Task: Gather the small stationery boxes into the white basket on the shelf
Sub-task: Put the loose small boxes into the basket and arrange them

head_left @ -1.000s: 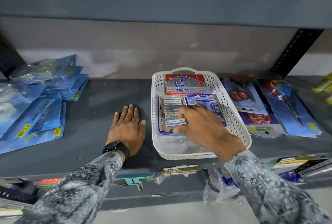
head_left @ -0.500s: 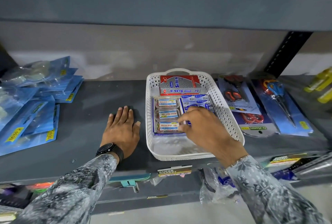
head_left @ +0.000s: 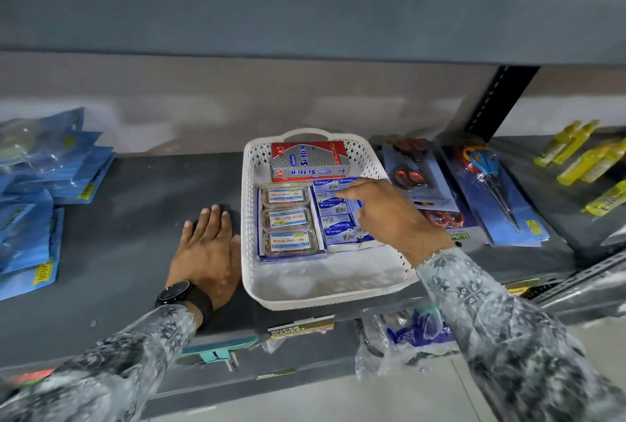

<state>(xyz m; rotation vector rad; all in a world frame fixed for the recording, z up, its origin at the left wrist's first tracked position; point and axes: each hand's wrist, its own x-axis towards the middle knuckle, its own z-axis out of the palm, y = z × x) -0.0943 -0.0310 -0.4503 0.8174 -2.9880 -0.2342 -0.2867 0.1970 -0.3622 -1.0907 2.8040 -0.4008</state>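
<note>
The small blue boxes lie packed in a tidy column inside the white basket, beside three clear plastic tubs at their 9 o'clock and a glossy red carton at 12. The right hand hovers over them, its grip loose and holding nothing, likely squaring the rows. The left hand lies flat on the grey shelf, touching the perforated basket wall, probably steadying it.
</note>
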